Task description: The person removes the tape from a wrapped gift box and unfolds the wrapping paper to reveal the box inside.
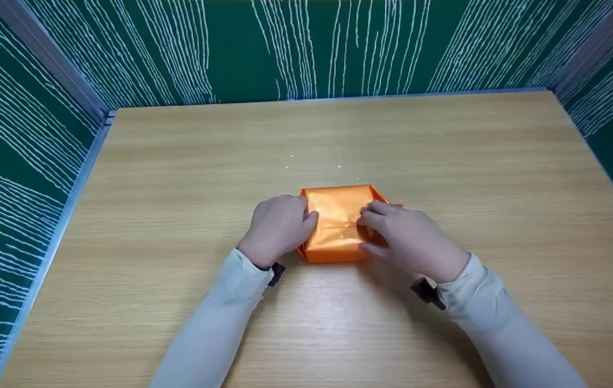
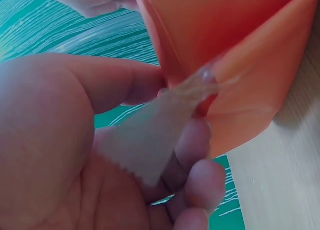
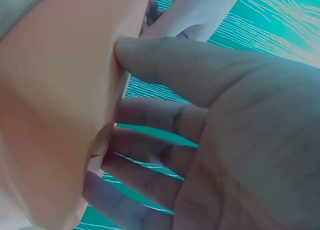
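A package wrapped in shiny orange paper lies on the wooden table, a crosswise seam over its top. At its left end, my left hand pinches the folded paper with thumb and fingertips. A strip of clear tape clings to that end's fold, and its jagged loose end hangs over the palm. My right hand is over the package's right part, touching the top paper with fairly straight fingers. Its thumb presses along the paper's edge in the right wrist view.
The light wooden table has small white scraps behind the package. Green panels with white streaks rise at the back and both sides. Dark wrist devices sit at both cuffs.
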Motion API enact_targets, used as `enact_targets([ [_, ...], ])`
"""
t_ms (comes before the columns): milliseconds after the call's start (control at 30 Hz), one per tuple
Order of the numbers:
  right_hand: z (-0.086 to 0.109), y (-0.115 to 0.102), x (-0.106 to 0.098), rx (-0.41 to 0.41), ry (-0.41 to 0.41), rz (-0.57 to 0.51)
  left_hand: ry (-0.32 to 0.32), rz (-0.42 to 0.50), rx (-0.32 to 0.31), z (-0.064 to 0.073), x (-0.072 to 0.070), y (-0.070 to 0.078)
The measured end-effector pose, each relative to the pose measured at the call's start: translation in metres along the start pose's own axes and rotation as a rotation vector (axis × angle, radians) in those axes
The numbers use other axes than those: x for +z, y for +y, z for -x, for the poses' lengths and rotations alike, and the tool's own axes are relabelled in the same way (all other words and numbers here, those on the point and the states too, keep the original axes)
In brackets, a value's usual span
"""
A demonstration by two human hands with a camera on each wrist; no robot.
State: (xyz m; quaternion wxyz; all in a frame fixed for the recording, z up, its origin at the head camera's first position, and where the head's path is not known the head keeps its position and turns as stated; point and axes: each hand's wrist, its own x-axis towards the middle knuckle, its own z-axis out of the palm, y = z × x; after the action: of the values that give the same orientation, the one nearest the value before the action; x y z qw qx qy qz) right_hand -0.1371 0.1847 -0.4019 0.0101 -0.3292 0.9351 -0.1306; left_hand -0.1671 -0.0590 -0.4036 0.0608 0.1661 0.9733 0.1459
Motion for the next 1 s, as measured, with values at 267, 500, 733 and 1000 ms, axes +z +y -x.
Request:
enact_targets([
  [267, 0.0012, 0.0006, -0.0004, 0.014, -0.010, -0.001, -0.006, -0.010, -0.014, -0.0013, -0.0002, 0.0028],
  [500, 0.0026, 0.0022, 0.0011, -0.037, 0.047, 0.016, 0.016, 0.013, 0.013, -0.0021, 0.0013, 0.0010],
  [733, 0.0023, 0.0013, -0.0003, -0.029, 0.031, 0.013, 0.016, 0.019, 0.033, -0.0004, -0.0020, -0.0010],
  [1000, 0.0012, -0.0009, -0.0022, -0.029, 0.023, 0.003, 0.064, 0.040, 0.073, 0.0011, -0.0060, -0.0028],
])
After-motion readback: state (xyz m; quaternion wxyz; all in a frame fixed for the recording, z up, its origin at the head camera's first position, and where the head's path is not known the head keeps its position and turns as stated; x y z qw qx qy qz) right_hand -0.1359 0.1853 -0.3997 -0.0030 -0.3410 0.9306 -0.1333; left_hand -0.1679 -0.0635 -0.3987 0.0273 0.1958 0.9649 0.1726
